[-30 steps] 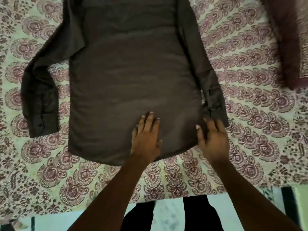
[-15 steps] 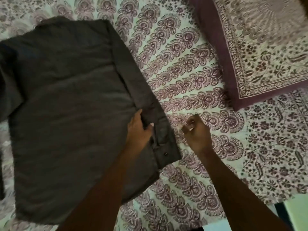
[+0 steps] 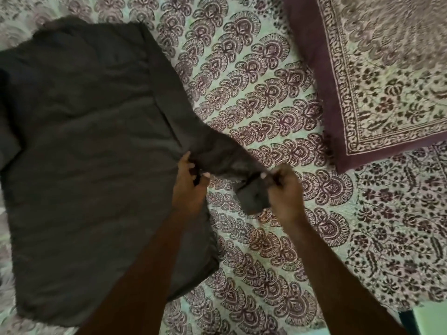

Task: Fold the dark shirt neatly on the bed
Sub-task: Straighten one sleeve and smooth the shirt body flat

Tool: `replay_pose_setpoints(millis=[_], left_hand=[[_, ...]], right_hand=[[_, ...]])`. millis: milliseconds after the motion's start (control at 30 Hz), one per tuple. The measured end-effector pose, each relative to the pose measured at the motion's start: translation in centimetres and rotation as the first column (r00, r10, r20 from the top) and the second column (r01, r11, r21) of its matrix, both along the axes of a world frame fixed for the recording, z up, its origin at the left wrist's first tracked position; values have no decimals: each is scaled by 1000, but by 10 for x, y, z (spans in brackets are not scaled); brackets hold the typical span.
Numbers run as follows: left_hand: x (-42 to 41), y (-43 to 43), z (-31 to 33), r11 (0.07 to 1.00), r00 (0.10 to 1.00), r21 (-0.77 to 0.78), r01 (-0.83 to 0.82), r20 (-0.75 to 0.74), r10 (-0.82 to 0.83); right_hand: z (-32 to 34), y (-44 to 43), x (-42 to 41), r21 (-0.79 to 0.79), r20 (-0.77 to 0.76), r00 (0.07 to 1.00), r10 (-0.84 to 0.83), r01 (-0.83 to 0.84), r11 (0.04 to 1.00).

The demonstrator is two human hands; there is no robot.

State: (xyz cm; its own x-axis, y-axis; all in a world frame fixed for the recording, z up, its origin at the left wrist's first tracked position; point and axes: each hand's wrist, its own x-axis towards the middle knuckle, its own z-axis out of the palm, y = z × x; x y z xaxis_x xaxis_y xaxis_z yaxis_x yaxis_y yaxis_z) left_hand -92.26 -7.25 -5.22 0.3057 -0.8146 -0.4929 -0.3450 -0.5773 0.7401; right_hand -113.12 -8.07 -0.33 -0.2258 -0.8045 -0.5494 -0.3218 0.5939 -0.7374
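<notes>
The dark shirt lies flat and back-up across the left half of the patterned bedsheet. Its right sleeve runs down the shirt's right side and is lifted off the sheet near the cuff. My left hand pinches the sleeve where it meets the shirt's body. My right hand grips the cuff end, which hangs below my fingers. The shirt's left side runs out of view at the frame's left edge.
A pillow with a maroon border and floral print lies at the upper right on the bed. The bed's edge and a strip of floor show at the lower right corner.
Both hands have taken hold of the right sleeve and lifted its cuff end off the sheet, pulling it out to the right. Earlier the hands lay at the hem.
</notes>
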Motion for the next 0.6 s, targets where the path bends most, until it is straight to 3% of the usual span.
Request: replay_pose_setpoints(millis=[67,167,367,500,600], left_hand=[[-2,-8,6,998,997,13,59,44,-60],[-4,-31,17,993,974,50,108,195,-116],[-6,-100,41,965,835,25,259,497,-237],[-2,-159,37,957,804,50,285,531,-267],[4,-202,32,975,817,28,221,541,-201]], right_hand=[[13,-30,-19,-144,-79,992,-95,83,986],[32,-78,-45,-251,-289,956,-56,-20,968],[68,-175,-105,-125,-619,748,238,-393,911],[98,-230,-133,-94,-723,631,281,-493,865],[109,-265,-149,-81,-763,585,277,-510,856]])
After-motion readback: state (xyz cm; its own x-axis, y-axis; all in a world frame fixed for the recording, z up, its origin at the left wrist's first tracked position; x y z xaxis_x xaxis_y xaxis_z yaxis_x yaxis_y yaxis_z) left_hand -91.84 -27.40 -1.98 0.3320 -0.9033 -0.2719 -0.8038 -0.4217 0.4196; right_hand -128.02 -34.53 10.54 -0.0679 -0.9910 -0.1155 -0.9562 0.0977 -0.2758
